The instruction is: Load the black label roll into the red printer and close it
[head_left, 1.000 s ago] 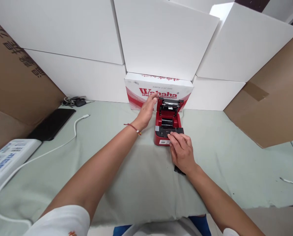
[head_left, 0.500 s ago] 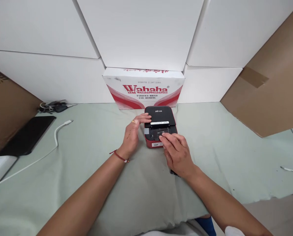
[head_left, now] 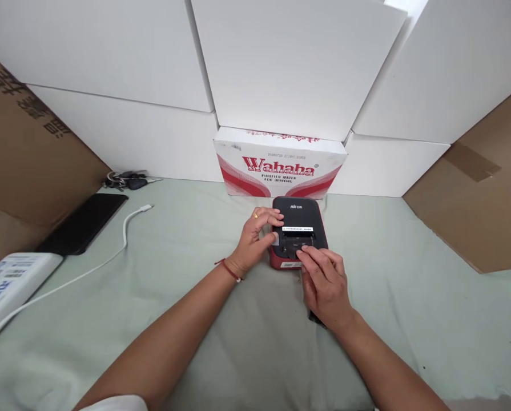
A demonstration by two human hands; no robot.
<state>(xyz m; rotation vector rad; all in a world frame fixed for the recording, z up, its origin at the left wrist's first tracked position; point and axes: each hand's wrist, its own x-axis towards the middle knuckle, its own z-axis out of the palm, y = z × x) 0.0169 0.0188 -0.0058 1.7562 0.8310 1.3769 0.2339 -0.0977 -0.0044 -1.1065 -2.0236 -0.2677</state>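
Note:
A small black and red label printer [head_left: 298, 216] lies on the cloth, with a white sticker strip by its dark slot. My left hand [head_left: 255, 237] grips its left side, fingertips on the top and thumb at the grey corner piece. With fingers pinched together, my right hand [head_left: 326, 279] is at the front of the printer. Its fingertips hold a dark, shiny strip [head_left: 298, 244] in front of the slot. Below that palm, the end of a dark flat piece [head_left: 317, 319] pokes out; whether it joins the strip is hidden.
Behind the printer stands a white and red Wahaha water carton [head_left: 281, 165] against white boxes. Left lie keys [head_left: 129, 180], a black phone [head_left: 84, 225], a white cable [head_left: 127, 228] and a white power strip [head_left: 19, 285]. Brown cardboard [head_left: 473, 211] stands on both sides.
The view has shifted, so everything sits lower and farther right. My left thumb has come onto the printer's grey corner. The lid's edge looked slightly raised before and now lies flush.

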